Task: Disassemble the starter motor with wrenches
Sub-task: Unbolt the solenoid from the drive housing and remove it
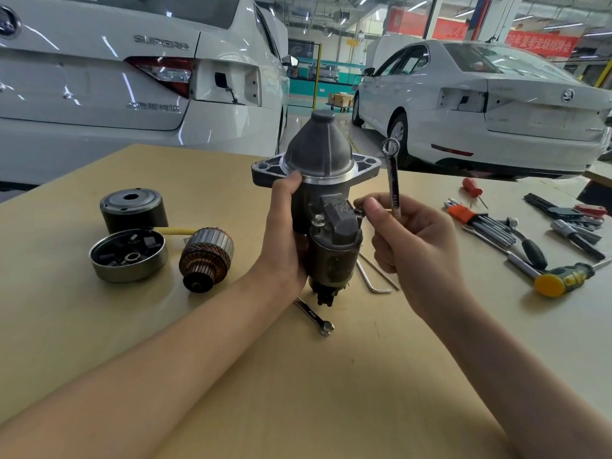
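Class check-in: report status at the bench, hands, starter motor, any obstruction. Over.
Left hand grips starter motor, held upright off the table. Right hand holds ring wrench, not yet on a nut. Nothing blocking.

Bright overhead light, soft shadows, sharp focus, edges bowed.

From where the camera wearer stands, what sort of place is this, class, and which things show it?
Probably a car repair or training workshop. Two white cars stand behind the workbench, hand tools lie spread on it, and the left hand grips a partly dismantled starter motor.
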A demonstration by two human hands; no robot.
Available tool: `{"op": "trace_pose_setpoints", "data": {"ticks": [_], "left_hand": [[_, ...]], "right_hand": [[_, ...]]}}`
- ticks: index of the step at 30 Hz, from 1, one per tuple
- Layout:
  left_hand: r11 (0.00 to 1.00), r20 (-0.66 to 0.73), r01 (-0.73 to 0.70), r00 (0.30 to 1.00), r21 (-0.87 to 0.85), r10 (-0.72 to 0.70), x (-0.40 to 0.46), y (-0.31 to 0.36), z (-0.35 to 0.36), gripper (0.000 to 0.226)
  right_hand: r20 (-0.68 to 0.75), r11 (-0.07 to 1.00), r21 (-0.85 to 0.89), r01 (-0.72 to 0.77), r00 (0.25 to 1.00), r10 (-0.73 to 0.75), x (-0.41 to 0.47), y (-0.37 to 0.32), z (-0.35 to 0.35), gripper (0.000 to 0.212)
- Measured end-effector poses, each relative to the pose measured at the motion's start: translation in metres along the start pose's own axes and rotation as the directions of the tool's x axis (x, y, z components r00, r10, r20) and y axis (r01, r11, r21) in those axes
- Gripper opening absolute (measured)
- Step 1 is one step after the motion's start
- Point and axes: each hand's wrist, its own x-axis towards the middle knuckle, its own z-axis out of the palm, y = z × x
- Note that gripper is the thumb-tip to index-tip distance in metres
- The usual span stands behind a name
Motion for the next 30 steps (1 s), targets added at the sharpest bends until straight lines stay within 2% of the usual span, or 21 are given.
{"op": "trace_pose_setpoints", "data": {"ticks": [3,9,14,19,22,25,27,30], "left_hand": [[1.0,0.017,-0.003,1.0,0.008,0.003,0.0,0.0,0.0,0.073],[1.0,0.032,-0.004,0.999,0.025,0.003,0.0,-0.001,-0.001,0.068],[1.0,0.023,-0.009,1.0,0.024,0.008,0.0,0.0,-0.002,0.066],[0.999,0.022,-0.016,1.0,0.041,0.015,0.0,0.001,0.001,0.067],[0.999,0.028,-0.012,1.0,0.046,0.011,0.0,0.001,0.001,0.062],[0.999,0.049,0.006,0.999,0.037,-0.008,0.001,0.001,-0.001,0.056],[1.0,0.057,0.01,0.998,0.008,-0.011,0.001,0.001,-0.001,0.058],[0.999,0.058,-0.002,0.998,-0.051,0.005,0.002,0.002,-0.002,0.063]], "right_hand": [[0.004,1.0,0.01,0.026,1.0,-0.026,0.0,-0.003,0.0,0.022],[0.022,1.0,0.021,-0.017,1.0,0.017,0.0,-0.001,-0.002,0.02],[-0.005,0.968,-0.167,0.185,0.982,-0.188,-0.004,-0.002,0.004,0.009],[-0.03,0.976,-0.136,0.171,0.984,-0.177,-0.001,-0.003,0.002,0.007],[-0.079,0.994,0.011,0.111,0.991,-0.11,0.002,-0.005,-0.004,0.009],[-0.127,0.99,0.135,-0.044,0.99,0.061,0.007,-0.005,-0.013,0.008],[-0.164,0.987,0.082,-0.137,0.975,0.149,0.013,-0.002,-0.022,0.009],[-0.216,0.957,-0.122,-0.265,0.948,0.235,0.023,0.006,-0.034,0.01]]}}
